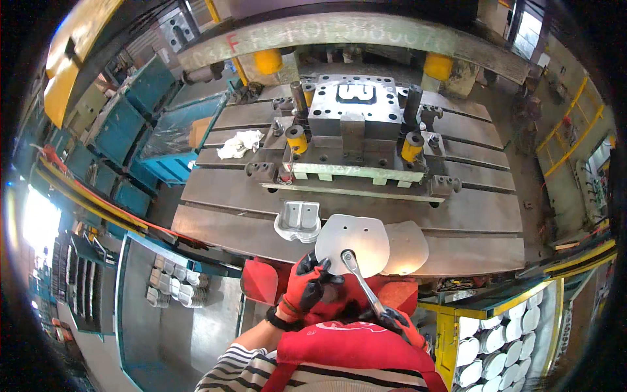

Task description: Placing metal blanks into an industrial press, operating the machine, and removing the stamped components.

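Red-gloved left hand [305, 284] curls by an unformed flat plate [366, 235], hold unclear; right hand [401, 323] clasps a metal tool [366, 284]; beyond the left, one silver piece [299, 219] sits already shaped.

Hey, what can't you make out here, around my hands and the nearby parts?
All in the head view:
- Back metal plate: left part hidden by the front metal plate.
- Ring-headed tool: handle end covered by the right hand.
- Yellow-framed bin: cut off by the bottom edge.
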The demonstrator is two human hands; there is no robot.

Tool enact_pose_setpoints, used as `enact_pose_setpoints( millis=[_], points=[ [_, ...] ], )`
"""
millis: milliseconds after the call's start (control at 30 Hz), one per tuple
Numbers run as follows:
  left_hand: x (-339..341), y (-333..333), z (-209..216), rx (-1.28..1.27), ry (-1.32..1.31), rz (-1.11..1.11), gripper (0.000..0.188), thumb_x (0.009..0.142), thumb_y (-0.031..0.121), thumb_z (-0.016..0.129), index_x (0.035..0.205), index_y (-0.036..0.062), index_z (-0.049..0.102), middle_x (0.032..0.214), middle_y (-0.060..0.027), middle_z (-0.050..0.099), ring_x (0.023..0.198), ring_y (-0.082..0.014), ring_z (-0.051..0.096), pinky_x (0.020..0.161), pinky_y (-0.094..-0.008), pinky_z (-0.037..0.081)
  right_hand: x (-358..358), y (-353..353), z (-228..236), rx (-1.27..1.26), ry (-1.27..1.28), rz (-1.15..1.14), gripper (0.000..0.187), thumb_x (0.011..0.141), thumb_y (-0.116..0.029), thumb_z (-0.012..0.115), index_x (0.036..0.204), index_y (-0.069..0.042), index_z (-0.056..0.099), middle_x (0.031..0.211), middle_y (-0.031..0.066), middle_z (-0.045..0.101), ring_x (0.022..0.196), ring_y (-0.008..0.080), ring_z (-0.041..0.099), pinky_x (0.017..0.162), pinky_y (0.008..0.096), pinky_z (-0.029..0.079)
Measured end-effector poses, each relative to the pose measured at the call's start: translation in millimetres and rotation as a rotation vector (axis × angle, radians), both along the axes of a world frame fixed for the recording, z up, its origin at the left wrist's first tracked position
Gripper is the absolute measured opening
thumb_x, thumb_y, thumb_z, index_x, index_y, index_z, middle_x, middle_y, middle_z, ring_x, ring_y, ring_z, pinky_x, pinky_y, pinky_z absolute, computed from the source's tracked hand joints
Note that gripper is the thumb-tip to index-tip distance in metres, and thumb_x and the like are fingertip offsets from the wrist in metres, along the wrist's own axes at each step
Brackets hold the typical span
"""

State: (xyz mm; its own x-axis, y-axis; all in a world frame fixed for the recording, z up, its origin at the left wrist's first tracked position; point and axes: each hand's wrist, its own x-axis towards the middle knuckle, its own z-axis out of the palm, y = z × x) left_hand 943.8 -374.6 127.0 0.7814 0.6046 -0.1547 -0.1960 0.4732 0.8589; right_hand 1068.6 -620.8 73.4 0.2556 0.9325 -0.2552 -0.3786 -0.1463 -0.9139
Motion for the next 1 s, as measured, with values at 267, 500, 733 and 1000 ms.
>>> enact_pose_setpoints(
  millis=[267,500,733,1000],
  points=[
    [-1.1,-1.2,14.1,-0.112,-0.234,0.025,0.038,0.084,0.006,0.045,0.121,-0.0025,0.04,0.108,-0.0082,0.053,0.094,-0.0175,0.055,0.075,-0.0352,0.053,-2.0,-5.5,-2.0,-0.095,0.114,-0.109,0.039,0.08,-0.01,0.056,0.117,0.0,0.047,0.103,0.0061,0.055,0.088,0.0119,0.052,0.077,0.0261,0.043],
    [-8.5,-3.2,-2.9,-0.047,-0.171,0.065,0.037,0.085,0.01,0.05,0.12,-0.0017,0.041,0.108,-0.0077,0.053,0.085,-0.017,0.059,0.071,-0.0313,0.053,-22.3,26.3,78.9,-0.115,-0.006,-0.014,0.037,0.082,-0.027,0.055,0.108,0.001,0.053,0.063,-0.0073,0.047,0.05,0.0002,0.037,0.043,0.0163,0.026],
    [-11.7,-8.9,-2.6,-0.175,-0.194,0.078,0.037,0.085,0.009,0.051,0.12,0.0017,0.042,0.109,-0.0085,0.053,0.09,-0.0181,0.058,0.07,-0.0342,0.055,-29.7,17.9,70.5,-0.015,0.029,-0.022,0.035,0.089,-0.025,0.048,0.111,0.002,0.05,0.062,-0.006,0.045,0.05,0.0011,0.038,0.043,0.0156,0.027],
    [-13.0,-9.5,-7.1,-0.18,-0.214,0.012,0.039,0.086,0.008,0.048,0.124,0.0036,0.039,0.112,-0.008,0.052,0.094,-0.0162,0.055,0.073,-0.0363,0.053,-30.1,14.1,49.3,-0.034,-0.072,-0.164,0.029,0.088,-0.025,0.049,0.106,-0.002,0.052,0.073,-0.0009,0.052,0.06,0.007,0.046,0.052,0.0219,0.037]
  ],
)
